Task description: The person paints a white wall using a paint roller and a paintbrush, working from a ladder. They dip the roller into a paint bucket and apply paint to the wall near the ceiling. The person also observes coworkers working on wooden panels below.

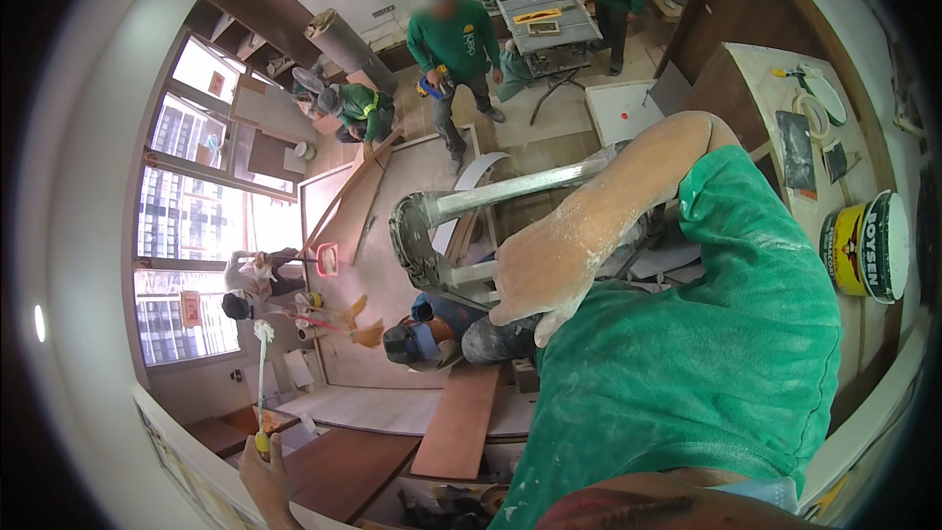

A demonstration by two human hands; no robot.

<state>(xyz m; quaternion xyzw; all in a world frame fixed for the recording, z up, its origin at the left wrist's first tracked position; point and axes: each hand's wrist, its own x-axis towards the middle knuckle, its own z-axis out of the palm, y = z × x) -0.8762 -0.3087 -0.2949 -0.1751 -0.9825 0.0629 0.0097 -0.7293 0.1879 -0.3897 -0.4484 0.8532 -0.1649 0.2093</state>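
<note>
My left hand (263,487) is closed on the yellow-green handle of a putty knife (261,383). The knife points upward, seen nearly edge-on, smeared white, with a lump of white paste at its tip. My right arm, dusty with white powder, bends in from the right in a green sleeve. At its end my right hand (549,270) is curled at a metal bar of what looks like an aluminium ladder (520,184); part of its grip is hidden. The ladder's dark, paste-smeared end cap sits left of that hand.
A yellow-and-black bucket (863,247) stands at the right, near a board with scrapers (796,151). Below are a person in a dark cap (404,344), a person by the windows (257,285), several people in green, a table saw (549,15), a broom (358,324) and wood panels (456,422).
</note>
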